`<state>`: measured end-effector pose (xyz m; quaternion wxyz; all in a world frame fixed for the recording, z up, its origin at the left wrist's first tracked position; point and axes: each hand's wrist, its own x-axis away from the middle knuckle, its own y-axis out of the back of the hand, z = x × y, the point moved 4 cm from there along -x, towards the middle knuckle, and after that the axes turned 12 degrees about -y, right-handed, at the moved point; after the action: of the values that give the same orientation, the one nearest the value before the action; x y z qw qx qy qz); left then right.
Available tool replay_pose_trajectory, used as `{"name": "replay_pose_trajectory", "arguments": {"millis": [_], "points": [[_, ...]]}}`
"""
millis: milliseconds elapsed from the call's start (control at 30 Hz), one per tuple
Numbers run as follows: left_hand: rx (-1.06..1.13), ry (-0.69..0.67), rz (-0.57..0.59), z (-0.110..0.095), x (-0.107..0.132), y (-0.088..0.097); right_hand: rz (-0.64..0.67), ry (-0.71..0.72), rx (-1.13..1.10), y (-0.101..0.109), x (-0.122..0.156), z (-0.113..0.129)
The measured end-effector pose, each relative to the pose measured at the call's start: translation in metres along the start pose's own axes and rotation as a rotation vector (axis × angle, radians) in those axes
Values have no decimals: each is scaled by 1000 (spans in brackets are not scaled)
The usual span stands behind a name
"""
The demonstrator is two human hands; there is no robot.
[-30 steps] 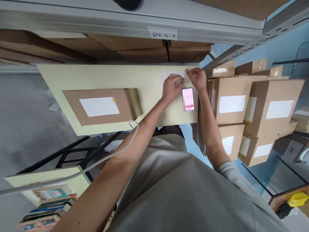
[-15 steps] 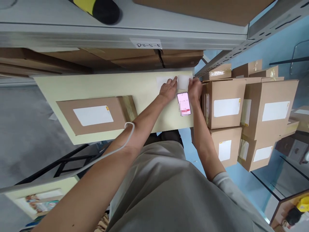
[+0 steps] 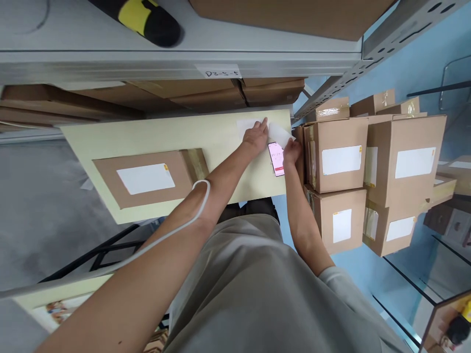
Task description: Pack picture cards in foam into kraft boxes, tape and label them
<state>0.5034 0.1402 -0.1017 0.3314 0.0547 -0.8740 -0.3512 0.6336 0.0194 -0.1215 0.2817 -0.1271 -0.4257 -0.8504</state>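
On the pale yellow table (image 3: pixel 154 135), my left hand (image 3: pixel 255 138) lies flat with fingers stretched out, pressing on a white sheet of labels (image 3: pixel 246 125) at the far right end. My right hand (image 3: pixel 291 151) pinches a white label (image 3: pixel 278 131) and lifts it off the sheet, tilted above a phone (image 3: pixel 276 159) with a pink lit screen. A flat cardboard parcel (image 3: pixel 145 176) with a white label lies on the table's left half.
Stacked cardboard boxes (image 3: pixel 342 159) with white labels stand right of the table on a blue floor. A grey metal shelf (image 3: pixel 184 61) with flat cartons runs behind. A yellow-black object (image 3: pixel 142 19) lies on top. A white cable (image 3: pixel 176 225) hangs over my left forearm.
My right hand has drawn back toward me with a white label, peeling it away from the sheet. My left hand has flattened on the sheet. The view has shifted slightly.
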Motion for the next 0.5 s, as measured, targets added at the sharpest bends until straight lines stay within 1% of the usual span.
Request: {"name": "replay_pose_trajectory", "arguments": {"millis": [67, 133, 233, 300, 367, 400, 433, 500], "points": [[11, -2, -10, -3, 2, 1, -31, -66, -75, 5, 11, -5], [16, -4, -22, -5, 3, 1, -89, -130, -140, 12, 24, -8], [77, -1, -57, -3, 1, 1, -206, -163, -154, 25, 53, -1], [232, 8, -113, 1, 1, 2, -253, -97, -151, 32, 77, 10], [405, 15, -177, 3, 7, 4, -274, 20, -161, 39, 102, 25], [456, 16, -204, 4, 14, 5, -269, 89, -163, 43, 114, 32], [494, 25, -249, 3, 24, 7, -255, 159, -157, 45, 125, 39], [592, 44, -377, 0, 55, 8, -195, 305, -112, 48, 143, 52]]}}
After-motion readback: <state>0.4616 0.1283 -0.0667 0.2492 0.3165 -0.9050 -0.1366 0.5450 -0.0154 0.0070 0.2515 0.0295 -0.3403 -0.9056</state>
